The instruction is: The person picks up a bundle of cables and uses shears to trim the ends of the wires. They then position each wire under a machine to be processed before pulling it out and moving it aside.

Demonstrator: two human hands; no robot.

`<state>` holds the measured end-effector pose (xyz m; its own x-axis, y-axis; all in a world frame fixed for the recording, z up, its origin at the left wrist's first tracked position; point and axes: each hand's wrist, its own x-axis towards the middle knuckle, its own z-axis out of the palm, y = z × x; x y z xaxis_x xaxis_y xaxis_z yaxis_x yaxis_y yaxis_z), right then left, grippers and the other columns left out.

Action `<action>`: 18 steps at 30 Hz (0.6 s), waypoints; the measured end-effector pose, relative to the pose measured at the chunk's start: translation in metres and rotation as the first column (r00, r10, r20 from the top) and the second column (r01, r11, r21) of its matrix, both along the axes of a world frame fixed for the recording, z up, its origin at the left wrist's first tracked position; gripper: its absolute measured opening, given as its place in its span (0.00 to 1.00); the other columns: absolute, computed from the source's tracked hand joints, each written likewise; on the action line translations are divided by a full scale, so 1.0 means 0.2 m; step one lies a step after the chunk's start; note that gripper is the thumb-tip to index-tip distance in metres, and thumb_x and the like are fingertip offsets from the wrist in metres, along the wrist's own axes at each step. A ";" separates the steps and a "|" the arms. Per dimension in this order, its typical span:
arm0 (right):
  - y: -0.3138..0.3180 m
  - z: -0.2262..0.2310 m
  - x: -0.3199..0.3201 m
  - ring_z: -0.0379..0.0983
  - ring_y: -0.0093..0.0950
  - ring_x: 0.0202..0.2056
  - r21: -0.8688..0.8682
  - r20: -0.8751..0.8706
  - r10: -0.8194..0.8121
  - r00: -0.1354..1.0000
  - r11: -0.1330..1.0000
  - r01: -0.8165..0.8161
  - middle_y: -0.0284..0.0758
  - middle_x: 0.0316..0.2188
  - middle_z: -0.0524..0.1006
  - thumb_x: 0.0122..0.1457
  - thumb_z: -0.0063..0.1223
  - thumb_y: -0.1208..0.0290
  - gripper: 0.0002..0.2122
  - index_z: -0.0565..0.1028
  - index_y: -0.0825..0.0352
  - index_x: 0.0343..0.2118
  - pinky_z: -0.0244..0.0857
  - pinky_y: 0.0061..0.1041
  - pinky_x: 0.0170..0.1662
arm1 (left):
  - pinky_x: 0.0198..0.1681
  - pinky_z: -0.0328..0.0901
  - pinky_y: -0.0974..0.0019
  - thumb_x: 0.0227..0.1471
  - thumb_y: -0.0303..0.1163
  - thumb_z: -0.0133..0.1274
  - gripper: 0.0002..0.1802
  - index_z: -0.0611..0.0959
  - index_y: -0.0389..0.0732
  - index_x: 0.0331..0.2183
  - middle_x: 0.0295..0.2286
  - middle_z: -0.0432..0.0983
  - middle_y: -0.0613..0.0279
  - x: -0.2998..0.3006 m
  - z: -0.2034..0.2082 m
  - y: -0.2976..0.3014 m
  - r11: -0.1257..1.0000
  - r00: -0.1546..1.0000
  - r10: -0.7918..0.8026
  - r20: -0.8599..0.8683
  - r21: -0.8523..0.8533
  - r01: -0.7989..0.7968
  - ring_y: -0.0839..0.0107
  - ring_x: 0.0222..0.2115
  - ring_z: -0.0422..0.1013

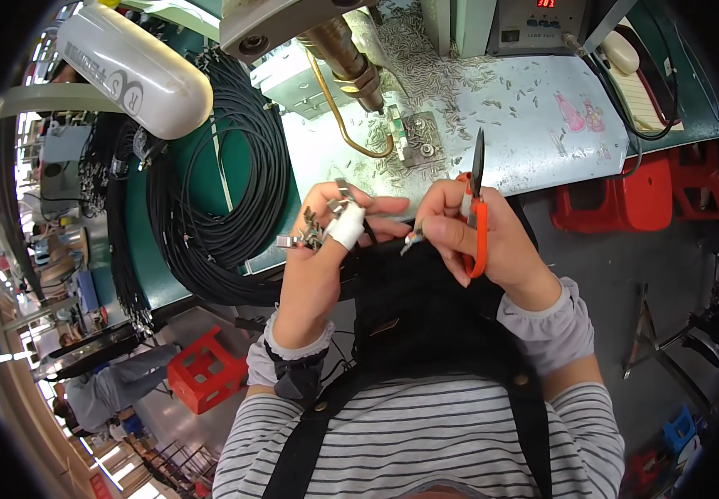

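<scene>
Hands (501,239) hold scissors (481,218), connectors (313,225); cables (264,175) left, machine (344,60) ahead.

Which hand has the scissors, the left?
No, the right hand holds the orange-handled scissors, blades pointing away from the body.

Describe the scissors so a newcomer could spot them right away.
Find the pale work surface strewn with small metal pieces, then look just below its near edge to the person's right hand. The scissors sit in that hand, dark blade pointing up the picture. Their bright orange handle sets them apart from the black apron just below.
</scene>
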<state>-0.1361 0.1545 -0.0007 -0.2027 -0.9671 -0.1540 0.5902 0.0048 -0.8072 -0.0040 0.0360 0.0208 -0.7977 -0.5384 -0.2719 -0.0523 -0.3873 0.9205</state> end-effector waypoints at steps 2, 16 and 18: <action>0.00 0.00 0.00 0.58 0.14 0.10 -0.014 0.004 0.023 1.000 1.000 -0.023 0.27 0.15 0.66 0.54 0.46 0.73 0.05 0.68 0.69 0.27 0.51 0.12 0.13 | 0.28 0.64 0.74 0.50 0.24 0.42 0.09 0.68 0.35 0.36 0.27 0.72 0.51 0.01 -0.02 -0.01 0.999 1.000 0.005 -0.010 -0.040 -0.005 0.69 0.23 0.70; -0.02 -0.07 0.11 0.64 0.21 0.15 -0.496 -0.864 -0.464 -0.196 0.850 0.174 0.30 0.17 0.67 0.39 0.56 0.82 0.13 0.75 0.65 0.32 0.56 0.16 0.16 | 0.20 0.58 0.80 0.45 0.20 0.46 0.09 0.70 0.35 0.33 0.21 0.71 0.60 0.04 -0.04 -0.03 0.976 0.992 -0.124 0.018 0.183 0.119 0.80 0.18 0.65; -0.03 -0.08 0.12 0.65 0.21 0.15 -0.524 -0.851 -0.500 -0.161 0.834 0.175 0.30 0.17 0.68 0.39 0.56 0.83 0.12 0.75 0.65 0.31 0.57 0.16 0.16 | 0.22 0.58 0.81 0.42 0.19 0.49 0.09 0.71 0.35 0.31 0.21 0.72 0.62 0.05 -0.04 -0.03 0.991 0.999 -0.028 0.047 0.129 0.022 0.83 0.19 0.64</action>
<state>-0.1120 0.1486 -0.0162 -0.2861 -0.6691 0.6859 -0.8782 -0.1032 -0.4670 0.0061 0.0310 0.0126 -0.7945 -0.4769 -0.3759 -0.1067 -0.4997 0.8596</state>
